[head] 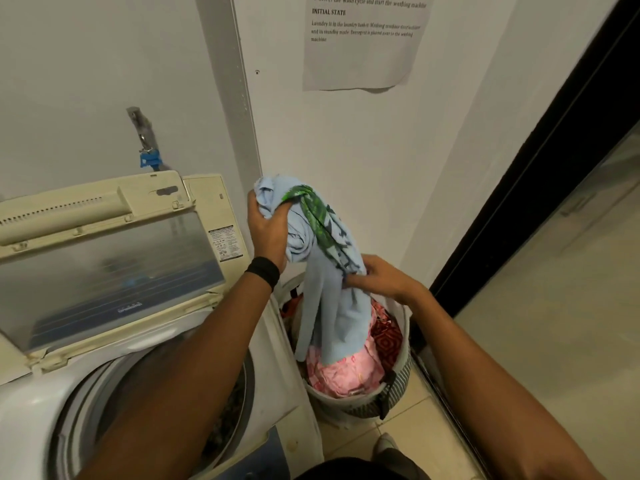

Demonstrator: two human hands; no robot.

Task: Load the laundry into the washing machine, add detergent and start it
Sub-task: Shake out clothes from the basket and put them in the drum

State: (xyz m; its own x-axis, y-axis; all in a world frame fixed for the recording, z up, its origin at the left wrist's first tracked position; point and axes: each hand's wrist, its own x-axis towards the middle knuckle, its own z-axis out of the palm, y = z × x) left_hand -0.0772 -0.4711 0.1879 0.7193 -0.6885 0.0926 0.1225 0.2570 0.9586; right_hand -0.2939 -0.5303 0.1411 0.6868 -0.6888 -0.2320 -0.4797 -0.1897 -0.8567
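The washing machine fills the view from seven to nine o'clock. Its lid is folded up and back towards the wall, which leaves the drum mouth free to take clothes from above. At five o'clock the laundry basket stands on the floor, touching or just beside the machine's right flank. That keeps each transfer a short swing towards nine o'clock. Near the centre a long pale blue garment hangs over the basket with a green patterned cloth twisted round its top. Its lower end drapes onto the pink clothes left inside. The left hand, at eleven o'clock of the basket, has its fingers curled tight round the bunched top, carrying the weight. The right hand, at three o'clock of the bundle, pinches a fold at mid-length, probably to gather the trailing part so it clears the rim. Loading looks to be at an early stage, and no detergent is in sight.
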